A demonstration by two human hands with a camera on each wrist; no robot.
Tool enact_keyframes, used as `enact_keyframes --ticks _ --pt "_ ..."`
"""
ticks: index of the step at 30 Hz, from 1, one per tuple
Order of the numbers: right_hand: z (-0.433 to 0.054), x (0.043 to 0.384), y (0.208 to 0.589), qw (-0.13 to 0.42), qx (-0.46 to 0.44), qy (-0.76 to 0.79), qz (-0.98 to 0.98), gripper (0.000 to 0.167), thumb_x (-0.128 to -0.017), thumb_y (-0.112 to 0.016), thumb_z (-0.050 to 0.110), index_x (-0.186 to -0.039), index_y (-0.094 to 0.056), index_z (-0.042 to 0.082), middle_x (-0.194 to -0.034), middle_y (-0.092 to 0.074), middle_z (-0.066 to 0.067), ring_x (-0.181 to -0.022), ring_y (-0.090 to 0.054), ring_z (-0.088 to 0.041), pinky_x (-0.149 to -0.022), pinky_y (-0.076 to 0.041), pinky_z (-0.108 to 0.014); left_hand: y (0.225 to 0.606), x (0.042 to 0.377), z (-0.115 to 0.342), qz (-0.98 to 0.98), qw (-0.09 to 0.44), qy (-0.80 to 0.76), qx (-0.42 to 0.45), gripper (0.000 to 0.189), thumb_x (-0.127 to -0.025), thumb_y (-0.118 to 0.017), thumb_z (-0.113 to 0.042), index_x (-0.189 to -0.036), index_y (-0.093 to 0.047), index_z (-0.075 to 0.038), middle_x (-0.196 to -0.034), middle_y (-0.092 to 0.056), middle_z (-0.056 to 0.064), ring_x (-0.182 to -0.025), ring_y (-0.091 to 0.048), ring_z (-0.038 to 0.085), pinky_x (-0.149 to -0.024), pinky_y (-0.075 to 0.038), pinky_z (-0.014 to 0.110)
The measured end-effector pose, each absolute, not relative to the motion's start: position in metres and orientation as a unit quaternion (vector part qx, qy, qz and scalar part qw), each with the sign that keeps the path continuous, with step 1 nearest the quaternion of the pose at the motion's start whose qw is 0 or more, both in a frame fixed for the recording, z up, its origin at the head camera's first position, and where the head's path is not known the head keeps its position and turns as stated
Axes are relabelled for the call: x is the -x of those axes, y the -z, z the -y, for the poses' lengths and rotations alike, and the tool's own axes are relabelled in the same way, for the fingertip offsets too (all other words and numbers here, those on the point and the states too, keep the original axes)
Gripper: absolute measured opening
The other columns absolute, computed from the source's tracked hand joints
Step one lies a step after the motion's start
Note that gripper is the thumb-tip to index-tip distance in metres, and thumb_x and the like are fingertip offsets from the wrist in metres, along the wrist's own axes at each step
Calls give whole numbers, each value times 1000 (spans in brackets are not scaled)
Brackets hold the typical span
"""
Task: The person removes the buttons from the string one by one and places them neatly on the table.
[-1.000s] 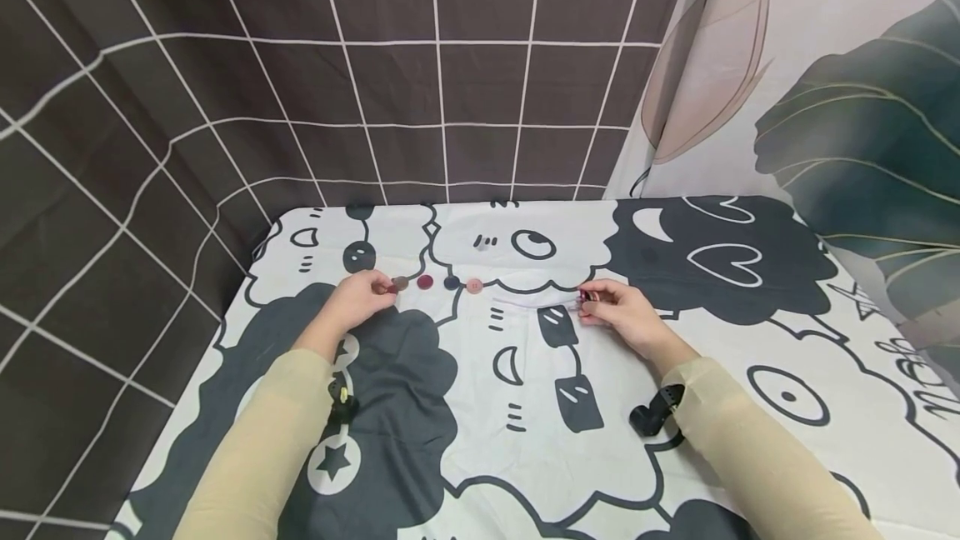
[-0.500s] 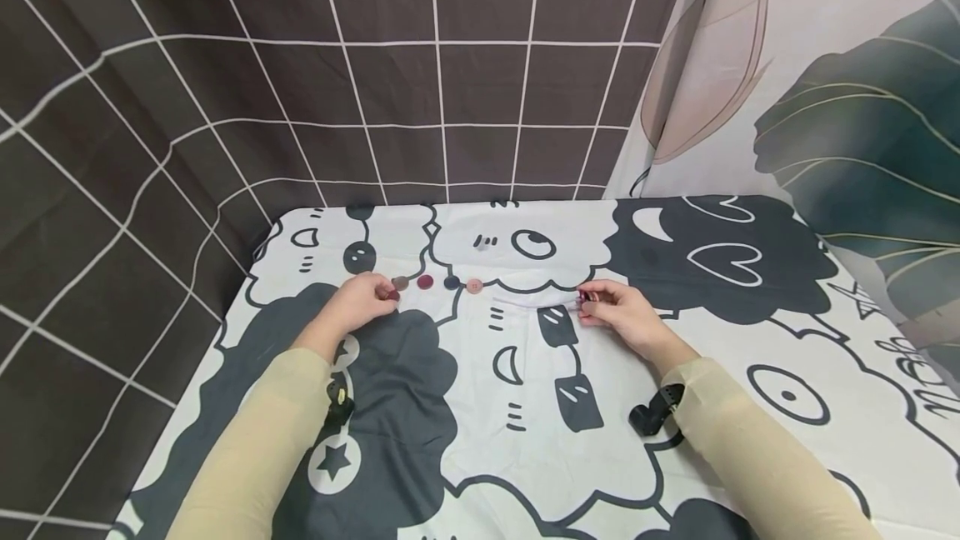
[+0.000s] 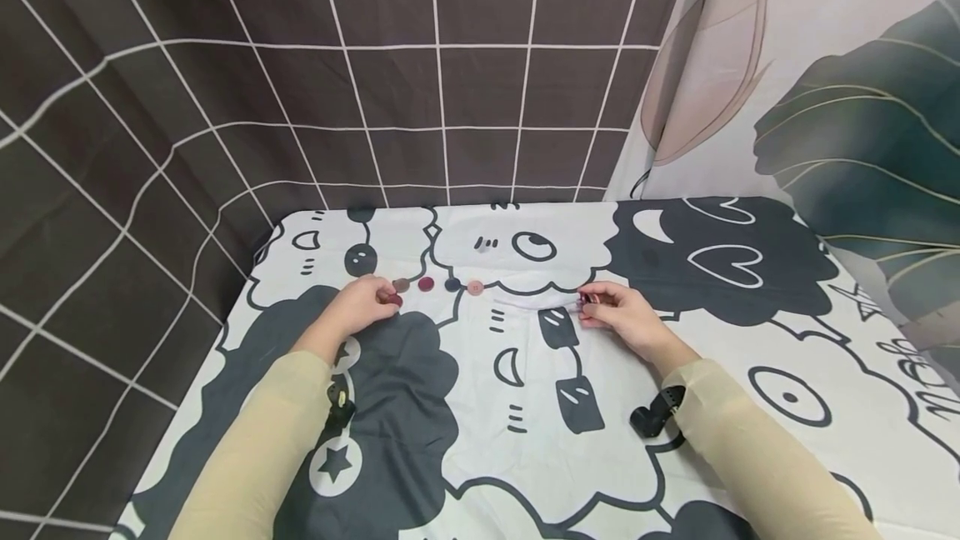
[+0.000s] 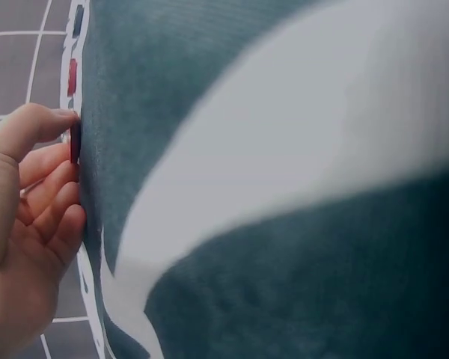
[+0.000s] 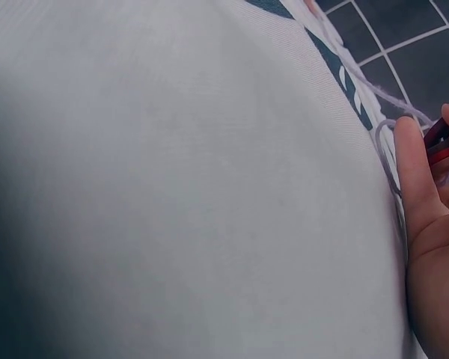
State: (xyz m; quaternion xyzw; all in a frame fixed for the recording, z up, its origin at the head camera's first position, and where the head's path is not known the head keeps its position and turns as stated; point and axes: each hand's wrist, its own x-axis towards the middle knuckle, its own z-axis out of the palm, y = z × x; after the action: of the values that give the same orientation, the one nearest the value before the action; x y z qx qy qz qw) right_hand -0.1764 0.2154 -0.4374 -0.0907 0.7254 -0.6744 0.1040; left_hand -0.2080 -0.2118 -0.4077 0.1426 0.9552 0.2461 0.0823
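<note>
Left hand: nearly closed, pinching a dark red button, just on the near side of the brown button.
Right hand: fingers curled, holding dark-and-red pieces, type unclear; lilac yarn at fingers.
Far row, rightward from brown: crimson button, navy button, pink button.
Under: cartoon-print cloth.

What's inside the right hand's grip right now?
The right hand holds red and dark pieces, with pale thread beside them. The hand covers part of the pieces, so their number, and whether the thread runs through them, can't be seen.
</note>
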Motion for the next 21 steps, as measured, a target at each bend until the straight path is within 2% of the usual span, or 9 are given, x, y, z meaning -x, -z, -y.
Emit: enact_keyframes --ticks 5,13,21 --pt "-215 176 438 103 94 675 -725 37 -85 -57 -7 -120 -47 -18 -98 -56 -12 -85 -65 -14 -75 -54 -32 408 207 213 -955 82 -253 -132 23 -83 -68 -19 -96 -65 -1 -92 -63 11 -89 -59 27 -82 -46 43" --pt "-215 175 438 105 95 677 -722 39 -85 -57 -8 -120 -46 -20 -98 -56 -11 -84 -65 -14 -75 -54 -32 409 208 215 -952 96 -275 -99 33 -85 -66 -26 -105 -64 0 -100 -63 12 -94 -58 28 -86 -45 43" --pt "-215 175 438 103 102 675 -723 39 -85 -58 -7 -119 -46 -20 -96 -58 -11 -84 -65 -14 -74 -54 -31 403 209 215 -950 91 -284 -93 39 -85 -65 -26 -111 -62 3 -104 -63 16 -97 -59 31 -87 -45 45"
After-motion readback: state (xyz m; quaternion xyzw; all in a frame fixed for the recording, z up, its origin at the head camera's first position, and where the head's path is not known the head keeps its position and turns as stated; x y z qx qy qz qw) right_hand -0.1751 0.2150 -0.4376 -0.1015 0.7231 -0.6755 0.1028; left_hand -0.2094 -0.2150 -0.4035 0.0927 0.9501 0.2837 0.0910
